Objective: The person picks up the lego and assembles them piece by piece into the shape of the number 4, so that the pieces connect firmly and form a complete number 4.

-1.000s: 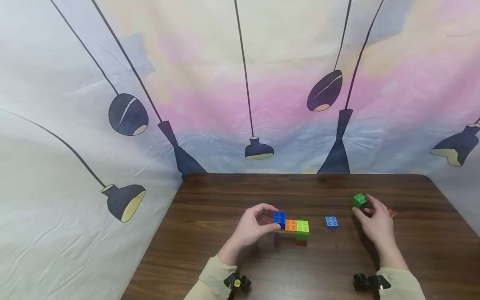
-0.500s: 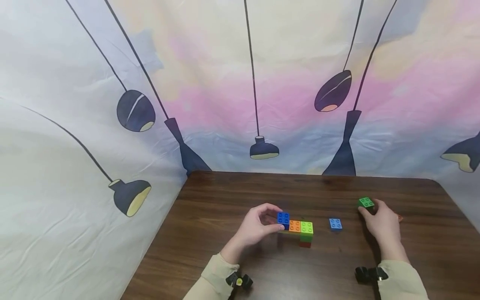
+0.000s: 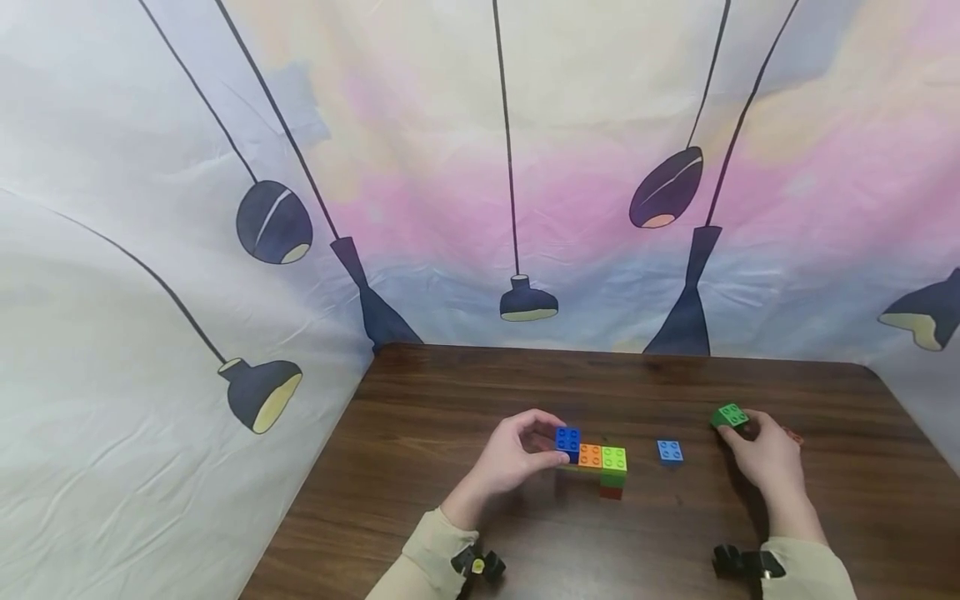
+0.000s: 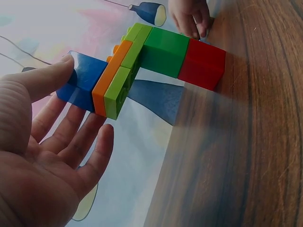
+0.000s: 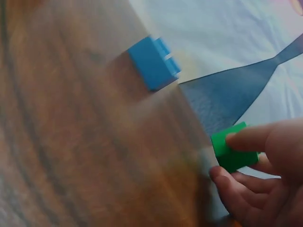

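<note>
My left hand (image 3: 508,457) pinches a dark blue brick (image 3: 567,444) at the left end of a brick assembly. Beside that brick are a flat orange brick (image 3: 590,456) and a lime brick (image 3: 613,459). The left wrist view shows lime pieces under the orange layer, then a green brick (image 4: 164,52) and a red brick (image 4: 202,64) forming a leg at the far end. Off to the right, my right hand (image 3: 772,457) holds a separate green brick (image 3: 730,416) between thumb and fingers. This brick is tilted and looks raised off the table.
A light blue brick (image 3: 670,452) lies on the brown wooden table (image 3: 465,375) between the assembly and my right hand. Partly hidden behind that hand is an orange-red brick (image 3: 793,436). A fabric backdrop (image 3: 420,167) with printed lamps hangs behind the table's far edge.
The green brick in my right hand has turned and tilted, and comes slightly nearer. My left hand keeps its grip on the dark blue brick. The head view has shifted a little.
</note>
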Demonstrator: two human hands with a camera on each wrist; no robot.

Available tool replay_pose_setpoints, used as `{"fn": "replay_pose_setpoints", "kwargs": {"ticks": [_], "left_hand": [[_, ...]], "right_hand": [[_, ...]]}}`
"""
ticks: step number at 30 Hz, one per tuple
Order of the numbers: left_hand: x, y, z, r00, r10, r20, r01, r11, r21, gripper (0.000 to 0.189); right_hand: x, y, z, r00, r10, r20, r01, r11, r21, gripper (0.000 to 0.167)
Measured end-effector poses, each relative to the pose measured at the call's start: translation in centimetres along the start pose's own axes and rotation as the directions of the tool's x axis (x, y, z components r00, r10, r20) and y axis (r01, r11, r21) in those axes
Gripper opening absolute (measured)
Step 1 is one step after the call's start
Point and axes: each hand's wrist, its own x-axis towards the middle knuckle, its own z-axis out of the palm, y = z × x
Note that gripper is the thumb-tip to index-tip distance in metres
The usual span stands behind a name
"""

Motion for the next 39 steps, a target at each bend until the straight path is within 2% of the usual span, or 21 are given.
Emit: {"fn": "replay_pose_setpoints", "kwargs": {"ticks": [4,8,12,15,18,25,28,30,33,39], "left_hand": [[0.0,-0.1,0.0,1.000,-0.003,0.005,0.003,1.000,-0.003,0.034],[0.0,-0.1,0.0,1.000,-0.006,0.005,0.006,1.000,-0.004,0.034],[0.0,-0.1,0.0,1.000,-0.003,-0.004,0.003,1.000,0.008,0.033],[0.0,-0.3,0.0,1.000,-0.004,-0.006,0.004,1.000,0.005,0.032],[0.0,-0.4,0.0,1.000,-0.001,0.001,0.001,1.000,-0.019,0.033],[0.1,-0.4,0.0,1.000,0.000,0.016,0.000,1.000,-0.026,0.033],[0.1,-0.4,0.0,1.000,-0.004,0.018,0.004,1.000,-0.018,0.034],[0.1,-0.3,0.1,1.000,-0.004,0.017,0.005,1.000,-0.017,0.034],[0.1,-0.2,0.1,1.000,-0.003,0.016,0.003,1.000,-0.024,0.033],[0.1,-0.4,0.2,1.000,0.010,0.012,-0.010,1.000,-0.018,0.033]], "right_hand": [[-0.6,-0.6,-0.6,0.999,-0.032,0.034,0.027,0.991,0.129,0.068],[-1.0,-1.9,-1.1,0.994,-0.081,0.070,0.061,0.965,0.255,0.069],[-1.5,-4.0,-1.0,0.974,-0.192,0.119,0.147,0.939,0.310,0.064],[-2.2,-5.7,-0.5,0.942,-0.292,0.165,0.234,0.924,0.302,0.054],[-3.0,-7.2,0.1,0.898,-0.387,0.210,0.318,0.900,0.296,0.045],[-4.7,-9.1,0.8,0.763,-0.544,0.349,0.404,0.823,0.400,0.038],[-4.9,-9.5,1.1,0.719,-0.584,0.376,0.439,0.802,0.406,0.036],[-4.9,-9.6,1.3,0.702,-0.598,0.387,0.459,0.795,0.396,0.035],[-4.8,-9.7,1.6,0.689,-0.604,0.401,0.477,0.794,0.376,0.034],[-4.8,-9.6,1.9,0.688,-0.608,0.396,0.517,0.794,0.320,0.033]]}}
